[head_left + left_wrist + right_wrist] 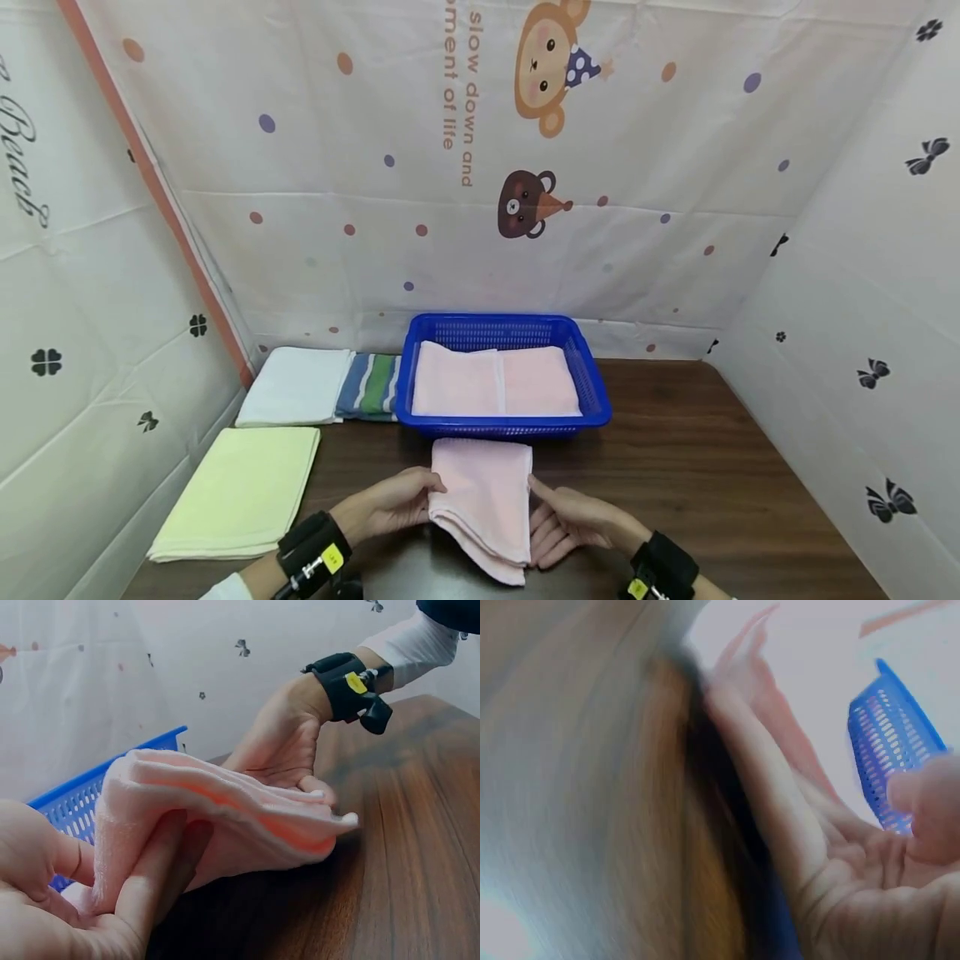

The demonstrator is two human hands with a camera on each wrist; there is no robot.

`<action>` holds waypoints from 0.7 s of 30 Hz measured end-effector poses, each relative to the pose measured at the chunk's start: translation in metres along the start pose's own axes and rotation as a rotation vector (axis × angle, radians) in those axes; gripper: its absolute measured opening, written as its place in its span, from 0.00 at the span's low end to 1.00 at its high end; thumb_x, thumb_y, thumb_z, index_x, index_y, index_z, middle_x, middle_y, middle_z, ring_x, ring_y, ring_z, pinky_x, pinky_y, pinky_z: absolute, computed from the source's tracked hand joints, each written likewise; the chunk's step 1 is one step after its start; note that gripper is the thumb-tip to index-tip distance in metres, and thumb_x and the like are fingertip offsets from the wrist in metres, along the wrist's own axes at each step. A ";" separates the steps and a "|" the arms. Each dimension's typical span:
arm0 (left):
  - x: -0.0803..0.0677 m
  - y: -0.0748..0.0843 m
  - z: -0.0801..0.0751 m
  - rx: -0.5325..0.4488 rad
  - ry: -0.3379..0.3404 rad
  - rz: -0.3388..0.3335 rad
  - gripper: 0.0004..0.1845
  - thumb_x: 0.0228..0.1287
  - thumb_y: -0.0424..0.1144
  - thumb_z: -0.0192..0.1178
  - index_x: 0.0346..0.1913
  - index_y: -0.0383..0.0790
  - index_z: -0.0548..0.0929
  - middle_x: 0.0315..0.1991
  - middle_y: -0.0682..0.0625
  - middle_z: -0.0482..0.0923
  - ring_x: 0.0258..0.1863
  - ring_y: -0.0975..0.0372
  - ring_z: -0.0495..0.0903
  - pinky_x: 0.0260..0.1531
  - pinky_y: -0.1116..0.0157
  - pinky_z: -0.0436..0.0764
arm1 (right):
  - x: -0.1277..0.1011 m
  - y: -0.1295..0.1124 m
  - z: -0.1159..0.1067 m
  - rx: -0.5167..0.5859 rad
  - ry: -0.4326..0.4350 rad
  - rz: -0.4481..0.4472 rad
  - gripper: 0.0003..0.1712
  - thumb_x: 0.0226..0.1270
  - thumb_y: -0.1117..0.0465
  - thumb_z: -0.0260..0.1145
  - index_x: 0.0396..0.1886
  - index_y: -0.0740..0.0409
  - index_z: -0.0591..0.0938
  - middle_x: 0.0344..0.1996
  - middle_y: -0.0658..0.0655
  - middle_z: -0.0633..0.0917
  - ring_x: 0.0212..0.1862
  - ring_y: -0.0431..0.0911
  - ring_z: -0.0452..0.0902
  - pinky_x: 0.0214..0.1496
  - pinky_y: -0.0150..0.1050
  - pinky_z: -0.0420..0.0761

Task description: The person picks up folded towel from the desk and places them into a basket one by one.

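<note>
A folded pink towel [483, 500] is held up in front of the blue basket, its lower folds hanging loose. At its left edge my left hand [397, 500] grips it, thumb on top and fingers beneath; the left wrist view shows those fingers [161, 862] against the stacked pink layers [225, 795]. My right hand [573, 525] touches the right edge with fairly straight fingers. In the blurred right wrist view, its thumb [926, 795] stands apart from the cloth. Pink folded towels [457, 383] lie side by side inside the blue basket [596, 408].
A yellow-green folded towel [236, 492] lies at the left on the brown wooden table [720, 483]. Behind it are a white folded towel [296, 387] and a striped blue-green one [369, 385], beside the basket. Printed cloth walls [337, 150] enclose the table's back and sides.
</note>
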State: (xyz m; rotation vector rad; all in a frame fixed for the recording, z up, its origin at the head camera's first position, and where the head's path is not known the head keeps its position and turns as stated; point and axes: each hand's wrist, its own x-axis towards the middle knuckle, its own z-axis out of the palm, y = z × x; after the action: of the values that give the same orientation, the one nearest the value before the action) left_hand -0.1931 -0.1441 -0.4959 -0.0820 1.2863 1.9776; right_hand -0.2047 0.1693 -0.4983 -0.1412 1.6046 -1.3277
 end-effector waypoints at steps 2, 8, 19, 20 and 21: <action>-0.001 0.001 0.000 -0.009 -0.009 -0.010 0.09 0.69 0.25 0.41 0.48 0.28 0.68 0.35 0.49 0.82 0.37 0.68 0.84 0.40 0.74 0.86 | 0.002 0.001 -0.002 0.079 -0.002 -0.022 0.46 0.81 0.33 0.41 0.53 0.75 0.79 0.35 0.59 0.90 0.37 0.45 0.89 0.49 0.45 0.89; -0.003 0.001 -0.001 -0.006 -0.015 -0.049 0.12 0.70 0.25 0.42 0.53 0.27 0.68 0.37 0.47 0.84 0.39 0.65 0.85 0.43 0.72 0.87 | 0.005 -0.001 0.007 0.166 0.135 -0.066 0.37 0.81 0.40 0.51 0.59 0.74 0.76 0.41 0.58 0.90 0.43 0.46 0.89 0.54 0.45 0.88; 0.003 -0.015 -0.004 0.296 0.105 -0.072 0.27 0.66 0.28 0.48 0.67 0.29 0.60 0.43 0.44 0.81 0.41 0.59 0.83 0.43 0.57 0.89 | 0.023 -0.012 0.027 0.008 0.407 -0.051 0.27 0.68 0.38 0.67 0.38 0.60 0.86 0.27 0.48 0.87 0.31 0.38 0.83 0.34 0.33 0.85; 0.004 -0.016 -0.004 0.307 0.114 -0.074 0.27 0.66 0.28 0.48 0.68 0.28 0.60 0.43 0.44 0.81 0.41 0.59 0.83 0.43 0.56 0.89 | 0.026 -0.013 0.028 0.011 0.399 -0.045 0.27 0.69 0.38 0.66 0.38 0.59 0.86 0.28 0.48 0.87 0.32 0.38 0.83 0.35 0.34 0.86; 0.003 -0.017 -0.004 0.309 0.122 -0.077 0.28 0.66 0.28 0.48 0.68 0.28 0.60 0.43 0.44 0.81 0.40 0.59 0.83 0.43 0.56 0.89 | 0.027 -0.013 0.028 0.015 0.388 -0.041 0.27 0.69 0.38 0.66 0.38 0.59 0.86 0.29 0.48 0.88 0.33 0.39 0.84 0.36 0.35 0.86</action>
State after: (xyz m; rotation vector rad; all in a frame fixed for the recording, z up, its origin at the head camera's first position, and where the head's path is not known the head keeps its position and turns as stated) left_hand -0.1866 -0.1422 -0.5121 -0.1012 1.6287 1.7099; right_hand -0.2033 0.1280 -0.5013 0.1006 1.9217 -1.4617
